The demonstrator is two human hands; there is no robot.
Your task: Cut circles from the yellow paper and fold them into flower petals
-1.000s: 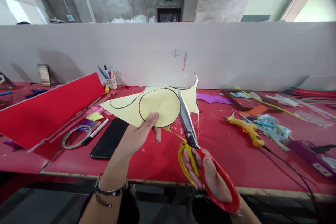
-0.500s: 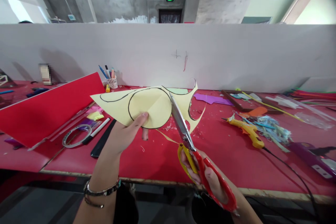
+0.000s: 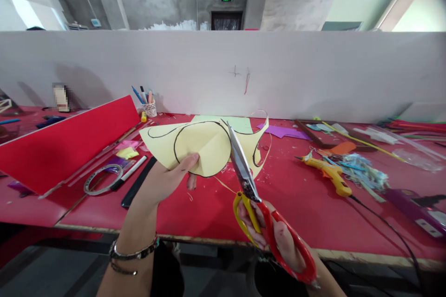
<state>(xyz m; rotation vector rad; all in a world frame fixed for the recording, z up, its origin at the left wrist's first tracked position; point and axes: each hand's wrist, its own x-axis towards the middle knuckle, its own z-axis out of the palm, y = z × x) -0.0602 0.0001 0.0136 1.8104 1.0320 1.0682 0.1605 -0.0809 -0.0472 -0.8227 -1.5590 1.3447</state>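
Observation:
My left hand (image 3: 176,178) pinches a pale yellow sheet of paper (image 3: 205,146), thumb on top and fingers underneath. A black circle is drawn on the sheet, with another curved line to its left. Its lower right edge is cut along the circle, and a curling offcut trails off to the right. In my right hand (image 3: 275,229) are scissors (image 3: 242,167) with one red and one yellow handle. The blades lie along the circle's right edge, pointing up and away from me; how far they are parted is hard to see.
A red board (image 3: 73,144) leans at the left, near a tape roll (image 3: 103,180) and a white marker (image 3: 128,172). A pen cup (image 3: 149,109) stands by the white partition (image 3: 195,69). At the right lie a yellow glue gun (image 3: 327,174), a tray (image 3: 318,138) and a purple power strip (image 3: 414,209).
The paper has shifted slightly right and down in my left hand, its left tip moving inward. The scissors have stayed at the circle's right edge, and the offcut has swung a little.

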